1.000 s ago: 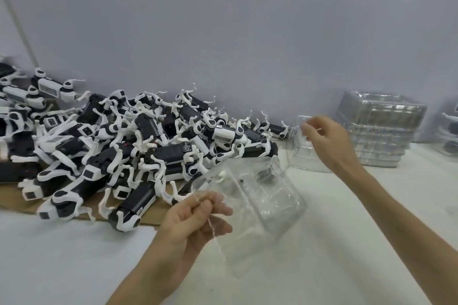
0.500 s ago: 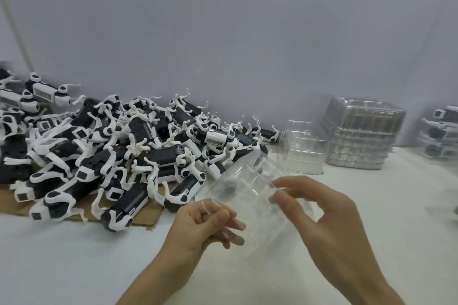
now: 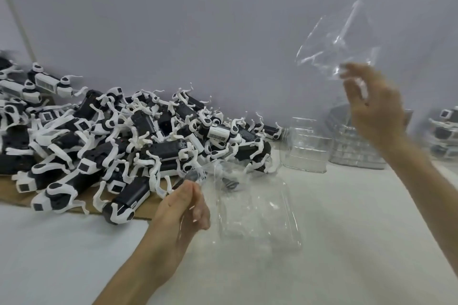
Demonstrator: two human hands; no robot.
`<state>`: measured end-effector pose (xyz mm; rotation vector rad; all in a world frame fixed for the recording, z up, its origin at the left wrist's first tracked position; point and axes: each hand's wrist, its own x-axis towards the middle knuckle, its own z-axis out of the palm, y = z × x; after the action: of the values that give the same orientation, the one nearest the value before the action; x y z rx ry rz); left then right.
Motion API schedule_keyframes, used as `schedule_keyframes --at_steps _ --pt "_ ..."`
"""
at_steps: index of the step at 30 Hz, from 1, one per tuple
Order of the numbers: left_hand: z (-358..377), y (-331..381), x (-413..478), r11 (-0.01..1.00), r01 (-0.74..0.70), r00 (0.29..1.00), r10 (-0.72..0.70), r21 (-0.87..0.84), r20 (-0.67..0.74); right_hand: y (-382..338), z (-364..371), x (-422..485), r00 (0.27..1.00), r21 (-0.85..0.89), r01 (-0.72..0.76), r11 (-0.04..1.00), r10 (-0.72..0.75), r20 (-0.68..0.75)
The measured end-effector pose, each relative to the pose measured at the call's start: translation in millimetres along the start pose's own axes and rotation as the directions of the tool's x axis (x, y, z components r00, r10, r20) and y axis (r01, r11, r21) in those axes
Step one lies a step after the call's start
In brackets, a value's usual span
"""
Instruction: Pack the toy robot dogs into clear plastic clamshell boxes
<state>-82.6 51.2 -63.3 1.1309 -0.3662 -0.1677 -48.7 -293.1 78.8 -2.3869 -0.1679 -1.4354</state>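
The clear moulded plastic clamshell box [image 3: 257,213] hangs over the near white table [image 3: 352,235], pinched by the left grip [image 3: 183,208], while the right grip [image 3: 374,109], beside it a moment ago, now pinches a flimsy clear plastic piece [image 3: 339,37] high right.

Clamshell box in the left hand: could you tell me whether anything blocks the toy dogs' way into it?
Nothing visible does. The clamshell box is right beside the toy dogs, pinched by the left hand; the right hand holds another clear piece high above.
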Motion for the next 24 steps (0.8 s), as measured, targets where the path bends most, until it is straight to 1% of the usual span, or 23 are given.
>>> schedule_keyframes --at_steps 1,3,5,8,10,12,14,15,17,18,20,21,22,23,24 --pt "2.8 0.0 -0.1 1.0 -0.02 1.0 0.02 0.02 -0.001 19.9 12.3 3.2 0.996 -0.091 0.038 0.995 -0.03 0.086" --pt "7.6 0.1 0.0 0.999 -0.03 1.0 0.03 0.018 0.002 54.5 32.0 3.9 0.968 -0.236 0.091 0.967 -0.031 0.248" --pt "9.2 0.9 0.0 1.0 -0.029 1.0 0.029 0.001 0.01 79.8 46.3 -1.0 0.933 -0.316 0.116 0.942 0.005 0.359" --pt "6.7 -1.2 1.5 0.999 -0.033 0.999 0.033 0.01 0.02 94.8 62.1 -11.0 0.863 -0.4 0.137 0.906 0.089 0.497" --pt "2.9 -4.7 4.4 1.0 -0.021 1.0 0.02 0.014 0.017 95.8 68.7 -16.1 0.833 -0.486 0.143 0.862 0.16 0.53" --pt "-1.2 -8.9 6.5 1.0 0.012 1.0 -0.012 -0.004 0.006 89.8 71.6 -18.6 0.851 -0.514 0.079 0.854 0.211 0.481" --pt "-3.2 -13.3 6.6 0.998 0.037 0.999 -0.037 -0.042 -0.007 74.2 70.4 -21.8 0.887 -0.449 -0.025 0.893 0.227 0.403" --pt "-3.6 -14.6 6.1 0.995 0.058 0.998 -0.06 -0.086 -0.025 61.9 67.7 -23.8 0.901 -0.382 -0.089 0.92 0.237 0.363" --pt "-3.5 -14.9 4.4 0.979 0.105 0.991 -0.119 -0.176 -0.069 32.7 58.5 -35.4 0.922 -0.166 -0.217 0.962 0.258 0.288" --pt "-3.0 -14.6 3.9 0.973 0.12 0.986 -0.14 -0.195 -0.091 16.5 53.8 -46.5 0.935 -0.038 -0.255 0.966 0.257 0.246" --pt "-1.3 -12.9 3.8 0.96 0.15 0.972 -0.187 -0.236 -0.14 -16.2 44.9 -77.0 0.936 0.193 -0.329 0.924 0.292 0.197" --pt "-0.9 -11.7 3.8 0.949 0.165 0.963 -0.214 -0.268 -0.163 -30.6 40.5 -94.4 0.918 0.278 -0.38 0.882 0.323 0.23" --pt "-0.9 -10.8 3.9 0.938 0.173 0.956 -0.233 -0.3 -0.178 -43.2 37.3 -110.5 0.884 0.328 -0.445 0.833 0.348 0.314" --pt "-1.1 -10.0 3.8 0.929 0.173 0.953 -0.241 -0.326 -0.181 -52.8 34.9 -124.4 0.828 0.341 -0.516 0.786 0.356 0.433" --pt "-1.4 -9.1 3.8 0.925 0.17 0.954 -0.241 -0.341 -0.178 -57.0 34.0 -135.7 0.75 0.332 -0.594 0.733 0.354 0.559"
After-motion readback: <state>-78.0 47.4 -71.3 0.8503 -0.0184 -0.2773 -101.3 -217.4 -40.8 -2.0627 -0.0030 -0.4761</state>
